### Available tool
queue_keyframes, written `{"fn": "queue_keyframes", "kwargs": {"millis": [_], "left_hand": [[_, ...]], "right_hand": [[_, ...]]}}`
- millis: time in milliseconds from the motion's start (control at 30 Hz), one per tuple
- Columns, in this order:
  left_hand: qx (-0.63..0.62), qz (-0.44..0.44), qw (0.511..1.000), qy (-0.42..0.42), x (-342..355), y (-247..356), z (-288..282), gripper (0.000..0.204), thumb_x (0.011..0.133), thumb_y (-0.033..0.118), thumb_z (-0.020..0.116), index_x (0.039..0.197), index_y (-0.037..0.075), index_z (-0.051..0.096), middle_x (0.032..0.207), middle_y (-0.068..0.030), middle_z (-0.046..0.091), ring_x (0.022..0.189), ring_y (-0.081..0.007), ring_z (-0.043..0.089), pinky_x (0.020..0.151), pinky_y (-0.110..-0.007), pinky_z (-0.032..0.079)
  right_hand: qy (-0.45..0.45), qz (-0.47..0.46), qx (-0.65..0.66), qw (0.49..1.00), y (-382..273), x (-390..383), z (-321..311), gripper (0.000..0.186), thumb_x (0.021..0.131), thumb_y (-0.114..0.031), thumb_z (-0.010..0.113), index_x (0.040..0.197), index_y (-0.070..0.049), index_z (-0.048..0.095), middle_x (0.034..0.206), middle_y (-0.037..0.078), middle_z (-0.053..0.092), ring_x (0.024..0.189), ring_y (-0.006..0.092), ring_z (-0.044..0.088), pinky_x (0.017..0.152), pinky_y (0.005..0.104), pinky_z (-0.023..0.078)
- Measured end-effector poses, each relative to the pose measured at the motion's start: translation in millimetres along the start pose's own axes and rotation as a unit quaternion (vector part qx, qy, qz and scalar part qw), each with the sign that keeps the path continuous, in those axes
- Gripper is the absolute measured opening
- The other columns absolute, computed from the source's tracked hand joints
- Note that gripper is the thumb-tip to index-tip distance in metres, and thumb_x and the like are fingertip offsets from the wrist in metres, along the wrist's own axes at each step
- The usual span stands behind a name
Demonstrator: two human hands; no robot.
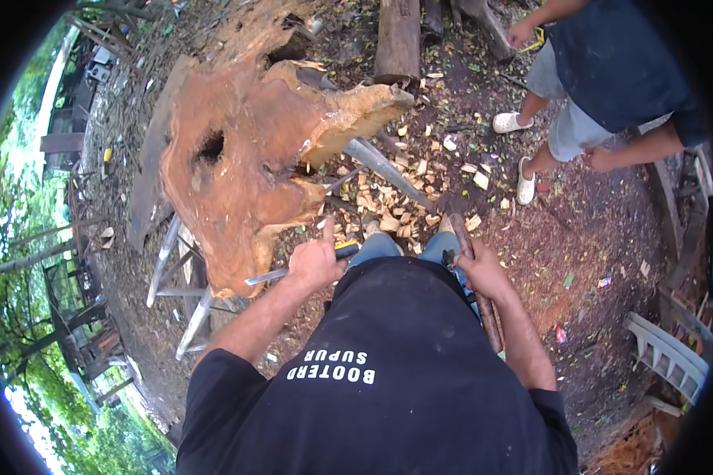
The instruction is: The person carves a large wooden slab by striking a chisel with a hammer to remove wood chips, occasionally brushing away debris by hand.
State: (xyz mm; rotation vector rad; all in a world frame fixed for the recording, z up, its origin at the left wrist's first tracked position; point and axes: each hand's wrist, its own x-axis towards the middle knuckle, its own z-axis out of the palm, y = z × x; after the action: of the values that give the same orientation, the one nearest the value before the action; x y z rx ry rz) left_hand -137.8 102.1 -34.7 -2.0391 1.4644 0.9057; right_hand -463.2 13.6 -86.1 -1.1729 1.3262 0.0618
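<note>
My left hand (315,263) is closed around a chisel (266,276), its metal blade pointing left and its black-and-yellow handle toward my body. The index finger stretches forward, near the lower right edge of a big slab of reddish-brown wood (242,142). That slab has an irregular outline, a dark hole and pale, freshly cut edges. My right hand (483,271) grips a long wooden-handled tool (489,318) beside my right leg. Its dark head is at the far end, low over the ground, and I cannot make out its exact kind.
Metal legs (192,324) stand under the slab's left side. Pale wood chips (396,207) litter the ground by my feet. A log (398,39) lies ahead. Another person (610,71) in light clogs stands at the right. A grey slatted plastic piece (669,356) lies farther right.
</note>
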Motion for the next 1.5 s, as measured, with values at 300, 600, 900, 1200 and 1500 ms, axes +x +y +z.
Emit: {"fn": "queue_keyframes", "kwargs": {"millis": [300,600,900,1200,1500], "left_hand": [[-0.633,0.223,0.714,0.201,-2,-28,-145,0.038,0.095,0.027,0.060,0.123,0.002,0.052,0.084,-0.0030,0.057,0.075,-0.0170,0.060,0.074,-0.039,0.052],[-0.715,0.349,0.558,0.235,55,-61,-182,0.010,0.093,0.017,0.060,0.095,0.009,0.055,0.074,-0.0024,0.051,0.069,-0.0157,0.052,0.071,-0.035,0.047],[-0.736,0.323,0.527,0.277,80,-56,-169,0.018,0.090,0.016,0.068,0.081,0.012,0.054,0.059,0.0021,0.047,0.052,-0.0114,0.047,0.058,-0.030,0.045],[-0.726,0.301,0.521,0.334,87,-59,-161,0.021,0.090,0.020,0.073,0.081,0.011,0.055,0.061,0.0013,0.053,0.052,-0.0099,0.051,0.057,-0.029,0.046],[-0.718,0.296,0.503,0.378,91,-58,-152,0.024,0.092,0.026,0.073,0.083,0.010,0.057,0.063,0.0019,0.054,0.053,-0.0087,0.050,0.056,-0.027,0.046]], "right_hand": [[0.029,0.003,-0.017,0.999,-8,2,1,0.033,0.089,-0.024,0.062,0.105,0.003,0.056,0.075,0.011,0.064,0.051,0.0173,0.061,0.051,0.0337,0.051],[0.045,-0.034,0.016,0.998,-16,-1,7,0.034,0.090,-0.024,0.064,0.108,0.004,0.058,0.073,0.010,0.063,0.052,0.0174,0.061,0.048,0.0323,0.051],[0.062,-0.023,0.012,0.998,-40,-24,17,0.023,0.090,-0.020,0.063,0.100,0.001,0.058,0.066,0.004,0.056,0.047,0.0126,0.053,0.044,0.0302,0.044],[0.062,-0.044,-0.021,0.997,-62,-29,20,0.029,0.090,-0.019,0.061,0.109,0.003,0.056,0.069,0.005,0.058,0.049,0.0122,0.054,0.045,0.0301,0.045],[0.045,-0.085,-0.066,0.993,-92,-31,14,0.030,0.089,-0.021,0.063,0.104,0.003,0.054,0.068,0.005,0.056,0.050,0.0123,0.055,0.046,0.0317,0.047]]}}
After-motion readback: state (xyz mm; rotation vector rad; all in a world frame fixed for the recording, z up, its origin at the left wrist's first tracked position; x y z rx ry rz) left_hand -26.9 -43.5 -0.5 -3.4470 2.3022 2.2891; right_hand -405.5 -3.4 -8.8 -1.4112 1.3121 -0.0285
